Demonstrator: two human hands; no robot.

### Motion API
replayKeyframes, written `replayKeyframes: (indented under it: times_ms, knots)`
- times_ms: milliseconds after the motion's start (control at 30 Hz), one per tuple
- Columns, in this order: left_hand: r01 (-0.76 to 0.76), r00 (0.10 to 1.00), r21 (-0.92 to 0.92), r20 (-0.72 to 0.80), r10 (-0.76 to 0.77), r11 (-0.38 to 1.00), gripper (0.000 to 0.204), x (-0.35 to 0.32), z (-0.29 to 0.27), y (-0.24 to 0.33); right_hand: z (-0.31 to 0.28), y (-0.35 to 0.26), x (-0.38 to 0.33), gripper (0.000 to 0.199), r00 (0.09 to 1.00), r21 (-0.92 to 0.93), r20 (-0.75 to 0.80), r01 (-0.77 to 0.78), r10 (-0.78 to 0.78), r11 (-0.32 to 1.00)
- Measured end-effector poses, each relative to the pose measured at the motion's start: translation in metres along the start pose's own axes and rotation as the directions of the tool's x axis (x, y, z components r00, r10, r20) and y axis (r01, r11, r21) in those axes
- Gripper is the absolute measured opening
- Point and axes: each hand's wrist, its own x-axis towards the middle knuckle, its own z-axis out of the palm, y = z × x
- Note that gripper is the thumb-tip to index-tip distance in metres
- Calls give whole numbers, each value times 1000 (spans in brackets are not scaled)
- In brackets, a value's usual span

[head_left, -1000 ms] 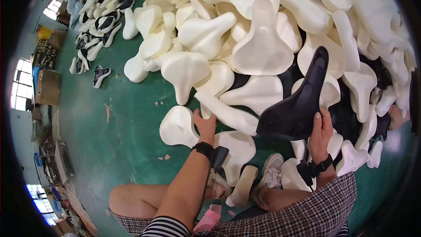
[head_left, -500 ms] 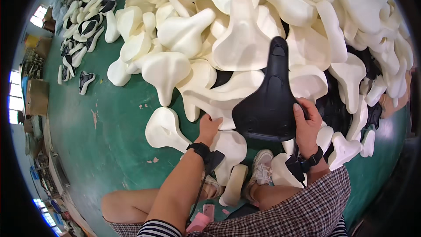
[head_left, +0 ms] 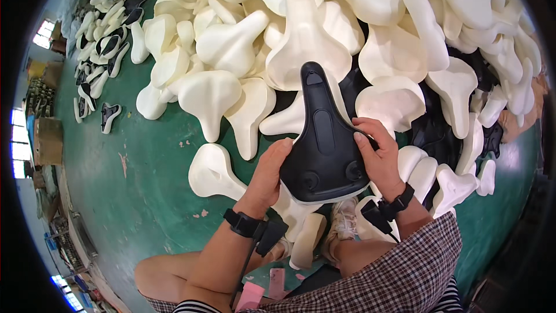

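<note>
Both hands grip black saddle shell (head_left: 322, 139) at frame centre: left hand (head_left: 270, 171) cups left edge, right hand (head_left: 377, 153) clamps right edge. Cream foam saddle pile (head_left: 243, 46) fills upper frame; green floor (head_left: 116, 197) left, possibly painted.

Person, own body: bare forearms; black strap band on each wrist, left band (head_left: 241, 224) and right band (head_left: 401, 199), each carrying a small black box (the left with a thin cable trailing below it). Checked shorts (head_left: 399, 278); striped top beneath; pale shoes (head_left: 344, 225).

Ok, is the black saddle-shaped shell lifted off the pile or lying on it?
Lifted: both hands, left and right, grip the wide end of the black saddle-shaped shell, with its narrow nose pointing away over the cream foam saddle pads.
</note>
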Motion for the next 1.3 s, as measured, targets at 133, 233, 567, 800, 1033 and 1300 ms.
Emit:
replayKeyframes:
  times_ms: [133,233,567,800,1033,1300]
  knots:
    - [-147,979,-65,-155,135,987,33,2,11,-5,10,3,-7,12,991,-112,-130,4,-19,994]
    - [-143,987,-66,-88,137,988,34,4,17,-4,9,11,-7,13,984,-167,-174,12,-42,986]
    - [12,996,-81,-83,-19,997,42,11,3,-17,14,34,-16,45,988,-99,-102,-128,118,987]
    - [34,999,-243,2,-34,970,41,5,0,-17,15,23,-30,37,753,558,40,-562,657,611]
    - [-288,954,-9,-88,286,958,66,15,-1,34,-2,28,-62,38,851,385,201,-524,485,760]
    - [-299,954,71,-16,301,952,43,12,-15,22,-7,30,-58,39,862,312,270,-499,429,808]
